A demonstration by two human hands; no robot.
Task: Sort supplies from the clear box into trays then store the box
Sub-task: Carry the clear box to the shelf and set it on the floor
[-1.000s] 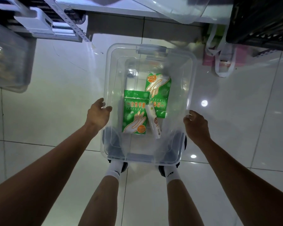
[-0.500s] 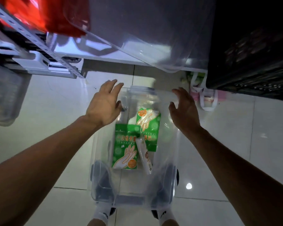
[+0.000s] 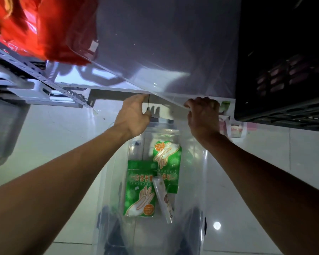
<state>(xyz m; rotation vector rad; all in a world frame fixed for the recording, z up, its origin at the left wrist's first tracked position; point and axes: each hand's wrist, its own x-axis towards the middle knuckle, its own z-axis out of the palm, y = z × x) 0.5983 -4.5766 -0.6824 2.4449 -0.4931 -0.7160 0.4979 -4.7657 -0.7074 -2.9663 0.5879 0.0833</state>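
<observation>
Clear box (image 3: 203, 181) on the pale tiled floor (image 3: 59, 144) nearest the viewer, its long axis running from the person's feet away toward the shelving. Inside lie three supplies: two green glove packets, the near glove packet (image 3: 139, 188) and the far glove packet (image 3: 167, 159), both lengthwise along the box, and one white tube (image 3: 163, 199), slightly slanted across them. Beyond the box's far end, two hands reach up: left hand (image 3: 132, 116) and right hand (image 3: 203, 115) each curl their fingers over the lower edge of a clear shelf bin (image 3: 164, 43). Flanking it are one red bag (image 3: 44, 28) and one black crate (image 3: 284, 61).
</observation>
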